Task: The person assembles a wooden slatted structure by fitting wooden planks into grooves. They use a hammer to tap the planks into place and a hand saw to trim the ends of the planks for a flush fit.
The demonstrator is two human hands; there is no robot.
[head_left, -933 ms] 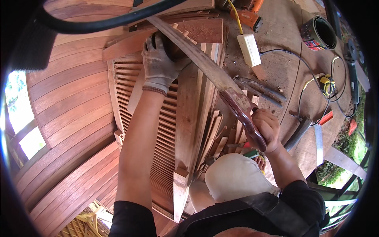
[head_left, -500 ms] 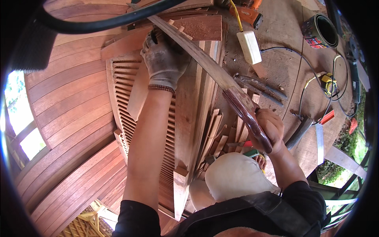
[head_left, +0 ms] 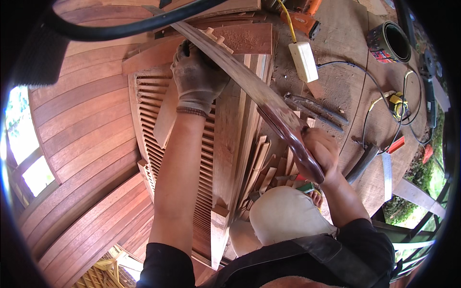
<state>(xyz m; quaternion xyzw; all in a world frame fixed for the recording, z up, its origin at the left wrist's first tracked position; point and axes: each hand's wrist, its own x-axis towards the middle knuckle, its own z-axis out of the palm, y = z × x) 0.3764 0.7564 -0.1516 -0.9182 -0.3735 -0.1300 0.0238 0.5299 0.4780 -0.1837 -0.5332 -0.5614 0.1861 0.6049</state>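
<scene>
My right hand (head_left: 321, 150) is bare and wrapped round the glossy dark brown handle of a handsaw (head_left: 240, 77). The saw's long, tapering blade runs up and left, with its thin tip near the top edge. In a grey work glove, my left hand (head_left: 198, 79) lies just left of the blade, its fingers bent down onto wood. A pale notched piece of wood (head_left: 218, 41) shows just past the blade beside this hand; its part under the glove is hidden. Beneath sits a reddish board (head_left: 247, 38) strewn with sawdust, above a slatted wooden panel (head_left: 149, 115).
Wooden offcuts (head_left: 261, 163) lie right of the panel. Pincers (head_left: 319, 113), a white power box (head_left: 303, 62) on a yellow cord, an orange power tool (head_left: 302, 21), a can (head_left: 389, 42) and a tape measure (head_left: 397, 103) are on the worktop. A dark hose (head_left: 129, 31) crosses the top left.
My right hand has pushed the saw up and to the left along its length. My left hand stays at nearly the same place on the wood.
</scene>
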